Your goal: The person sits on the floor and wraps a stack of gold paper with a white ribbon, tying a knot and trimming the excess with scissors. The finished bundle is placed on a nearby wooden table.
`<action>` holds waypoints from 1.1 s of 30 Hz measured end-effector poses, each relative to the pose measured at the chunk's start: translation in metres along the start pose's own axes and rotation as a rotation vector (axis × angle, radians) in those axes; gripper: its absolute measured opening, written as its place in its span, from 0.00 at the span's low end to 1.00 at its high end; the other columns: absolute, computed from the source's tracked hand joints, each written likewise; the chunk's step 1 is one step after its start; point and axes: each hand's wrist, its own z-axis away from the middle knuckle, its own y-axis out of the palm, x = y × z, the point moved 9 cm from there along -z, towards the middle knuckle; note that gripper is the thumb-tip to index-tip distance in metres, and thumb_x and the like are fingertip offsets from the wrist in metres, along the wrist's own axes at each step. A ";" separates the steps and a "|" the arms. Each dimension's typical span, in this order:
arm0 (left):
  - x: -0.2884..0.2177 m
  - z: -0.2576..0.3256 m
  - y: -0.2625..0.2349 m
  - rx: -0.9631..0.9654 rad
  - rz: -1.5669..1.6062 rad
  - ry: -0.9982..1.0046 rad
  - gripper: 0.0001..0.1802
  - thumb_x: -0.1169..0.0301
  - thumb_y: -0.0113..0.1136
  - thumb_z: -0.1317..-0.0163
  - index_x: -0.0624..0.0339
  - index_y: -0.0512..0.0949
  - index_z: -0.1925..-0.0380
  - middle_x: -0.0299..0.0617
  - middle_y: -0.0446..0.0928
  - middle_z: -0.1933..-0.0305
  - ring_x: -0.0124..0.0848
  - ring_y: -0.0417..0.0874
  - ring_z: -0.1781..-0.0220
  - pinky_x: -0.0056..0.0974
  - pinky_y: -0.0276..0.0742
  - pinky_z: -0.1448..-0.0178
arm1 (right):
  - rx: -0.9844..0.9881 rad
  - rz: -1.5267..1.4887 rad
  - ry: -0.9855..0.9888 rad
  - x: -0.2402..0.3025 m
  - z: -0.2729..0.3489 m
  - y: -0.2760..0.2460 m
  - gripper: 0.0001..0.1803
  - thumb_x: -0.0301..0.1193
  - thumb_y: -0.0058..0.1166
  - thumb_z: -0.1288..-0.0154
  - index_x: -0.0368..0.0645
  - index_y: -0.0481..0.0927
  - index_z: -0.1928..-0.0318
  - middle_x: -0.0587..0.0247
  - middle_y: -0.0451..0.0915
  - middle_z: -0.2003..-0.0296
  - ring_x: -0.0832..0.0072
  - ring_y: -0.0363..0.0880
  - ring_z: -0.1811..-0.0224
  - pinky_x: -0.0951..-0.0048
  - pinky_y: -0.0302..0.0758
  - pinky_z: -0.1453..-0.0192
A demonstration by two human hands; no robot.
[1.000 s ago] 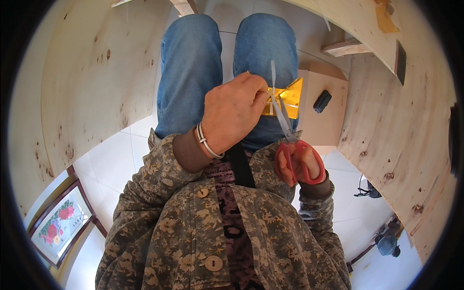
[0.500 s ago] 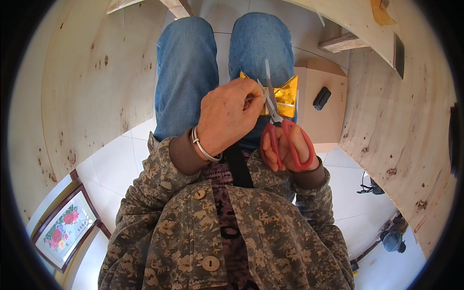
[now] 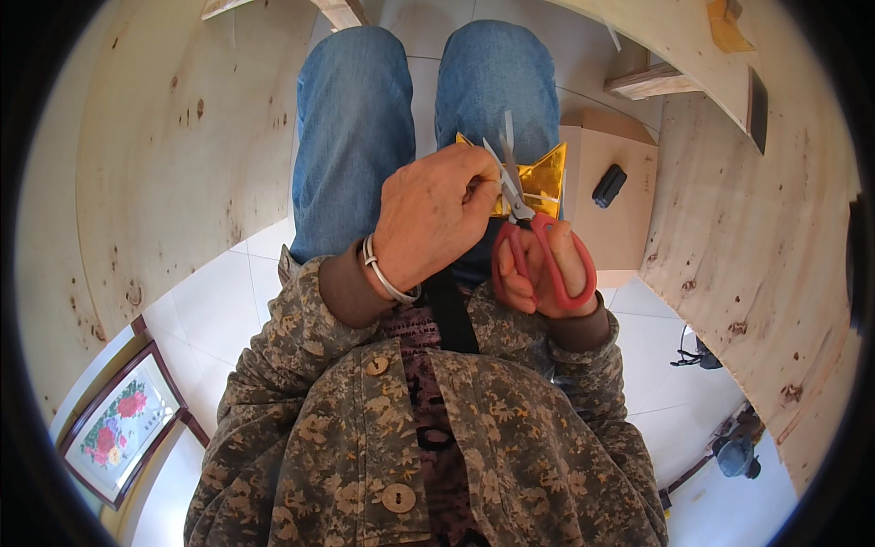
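My right hand (image 3: 551,269) grips red-handled scissors (image 3: 558,239), fingers through the loops. The blades point away from me and stand a little apart, close by my left fingertips. My left hand (image 3: 436,217) is closed in a pinch beside the blades. A thin pale strip (image 3: 509,135) rises there, seemingly held between thumb and finger; its lower end is hidden. Behind the blades, over my right thigh, is a shiny gold folded piece (image 3: 545,179) with pointed upper corners and a pale band across it. My left hand covers part of the gold piece.
A cardboard box (image 3: 633,210) stands right of my knee, with a small black object (image 3: 609,186) on top. Wooden panels rise at left (image 3: 182,164) and right (image 3: 738,273). A framed flower picture (image 3: 123,424) is at lower left.
My right hand and the scissors have moved slightly away from my body, toward the strip. My left hand keeps its pinch almost in place.
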 end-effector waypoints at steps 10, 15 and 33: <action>0.018 -0.012 -0.022 -0.103 0.209 -0.096 0.05 0.73 0.55 0.27 0.61 0.78 0.60 0.37 0.76 0.68 0.24 0.77 0.66 0.30 0.73 0.59 | -0.063 0.039 -0.113 0.015 0.011 0.000 0.47 0.73 0.25 0.28 0.37 0.75 0.63 0.66 0.69 0.83 0.76 0.68 0.83 0.78 0.63 0.78; 0.027 -0.032 -0.028 -0.030 0.347 -0.113 0.08 0.76 0.53 0.31 0.59 0.80 0.56 0.32 0.70 0.72 0.20 0.69 0.70 0.30 0.67 0.65 | -0.023 0.008 -0.062 0.011 0.026 0.005 0.53 0.80 0.21 0.35 0.37 0.73 0.63 0.63 0.72 0.80 0.74 0.69 0.82 0.79 0.64 0.77; -0.010 -0.073 0.014 0.347 -0.372 0.506 0.06 0.65 0.64 0.37 0.54 0.85 0.66 0.46 0.82 0.72 0.48 0.84 0.69 0.47 0.78 0.65 | -0.104 -0.182 0.101 -0.006 0.022 0.019 0.53 0.80 0.22 0.35 0.38 0.73 0.59 0.62 0.71 0.79 0.71 0.69 0.83 0.76 0.63 0.80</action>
